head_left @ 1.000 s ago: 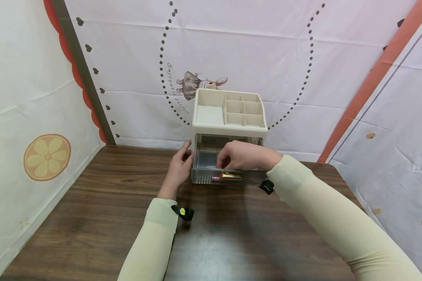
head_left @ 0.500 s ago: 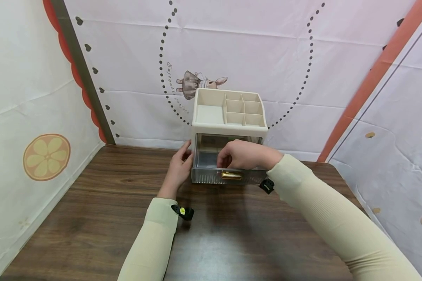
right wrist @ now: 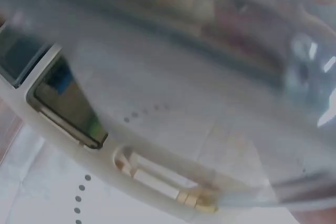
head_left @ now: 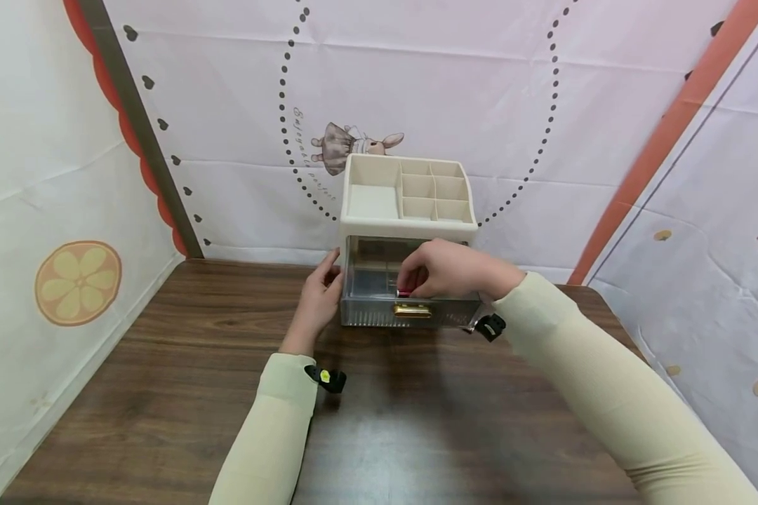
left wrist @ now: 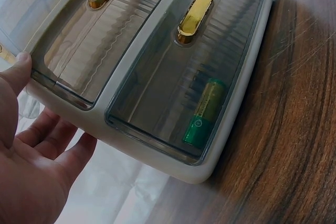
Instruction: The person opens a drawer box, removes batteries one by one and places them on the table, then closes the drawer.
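A cream desktop organizer (head_left: 410,226) stands at the back of the table, its clear top drawer (head_left: 369,313) pulled out. My right hand (head_left: 448,268) reaches over the drawer front, thumb and fingers pinching a small red cylinder (head_left: 403,293) inside. Most of that cylinder is hidden by the fingers. My left hand (head_left: 318,301) rests at the organizer's left side; the left wrist view has its thumb on the front edge and its spread fingers against the side wall. A green-and-gold battery (left wrist: 205,113) lies in the closed bottom drawer (left wrist: 152,90).
The drawer's gold handle (head_left: 413,311) faces me, and another gold handle (left wrist: 196,15) marks the bottom drawer. Divided compartments (head_left: 436,189) top the organizer. Patterned cloth (head_left: 417,84) hangs behind the brown wooden table (head_left: 379,421). The right wrist view is blurred by the near drawer wall.
My right hand has risen slightly and shifted right, and the red cylinder now shows between its fingertips. Earlier a pink-red thing showed through the drawer front. My left hand keeps its place.
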`<state>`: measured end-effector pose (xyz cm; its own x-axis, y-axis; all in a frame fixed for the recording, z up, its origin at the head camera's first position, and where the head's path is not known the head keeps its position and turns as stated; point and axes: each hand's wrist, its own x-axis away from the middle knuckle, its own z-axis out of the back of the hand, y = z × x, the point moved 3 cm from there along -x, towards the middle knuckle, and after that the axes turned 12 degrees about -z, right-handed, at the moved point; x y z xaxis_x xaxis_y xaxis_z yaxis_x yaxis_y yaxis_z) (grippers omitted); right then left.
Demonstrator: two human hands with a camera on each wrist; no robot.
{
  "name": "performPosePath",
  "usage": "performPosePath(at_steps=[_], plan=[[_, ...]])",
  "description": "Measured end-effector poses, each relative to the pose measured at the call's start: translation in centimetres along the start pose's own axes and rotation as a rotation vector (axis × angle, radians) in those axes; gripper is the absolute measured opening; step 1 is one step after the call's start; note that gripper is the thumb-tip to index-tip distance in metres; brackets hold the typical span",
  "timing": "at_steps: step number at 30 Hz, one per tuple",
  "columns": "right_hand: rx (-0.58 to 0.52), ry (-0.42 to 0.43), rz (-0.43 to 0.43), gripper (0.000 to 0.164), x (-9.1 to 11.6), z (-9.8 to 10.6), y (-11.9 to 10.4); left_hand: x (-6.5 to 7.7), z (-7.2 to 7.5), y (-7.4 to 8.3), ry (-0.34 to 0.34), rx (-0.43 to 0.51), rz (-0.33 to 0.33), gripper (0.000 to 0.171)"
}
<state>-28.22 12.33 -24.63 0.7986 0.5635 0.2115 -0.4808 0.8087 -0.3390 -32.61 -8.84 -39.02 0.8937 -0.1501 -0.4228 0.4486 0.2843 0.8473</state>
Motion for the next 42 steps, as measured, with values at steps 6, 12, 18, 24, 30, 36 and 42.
performPosePath(at_steps=[6,12,18,24,30,36,42], plan=[[-0.03,0.033,-0.005,0.014,0.6,0.5,0.4,-0.1,0.4,0.0,-0.005,-0.009,-0.001,0.051],[-0.089,0.07,-0.003,0.015,1.8,1.2,0.5,-0.3,0.7,-0.1,-0.007,0.001,-0.009,0.051],[-0.184,0.111,-0.019,0.016,3.3,1.9,1.1,-0.2,0.6,-0.2,-0.017,0.02,-0.013,0.052],[-0.211,0.153,-0.034,0.016,4.5,2.2,1.8,-0.2,0.5,-0.2,-0.022,0.022,-0.014,0.052],[-0.278,0.155,-0.029,0.016,5.6,2.3,2.5,-0.2,0.3,-0.2,-0.03,0.021,-0.013,0.052],[-0.32,0.168,-0.018,0.016,6.6,2.5,3.3,-0.2,0.2,-0.2,-0.029,0.02,-0.007,0.053],[-0.36,0.18,-0.036,0.016,7.6,2.7,4.2,-0.3,0.3,-0.3,-0.021,0.013,0.0,0.052]])
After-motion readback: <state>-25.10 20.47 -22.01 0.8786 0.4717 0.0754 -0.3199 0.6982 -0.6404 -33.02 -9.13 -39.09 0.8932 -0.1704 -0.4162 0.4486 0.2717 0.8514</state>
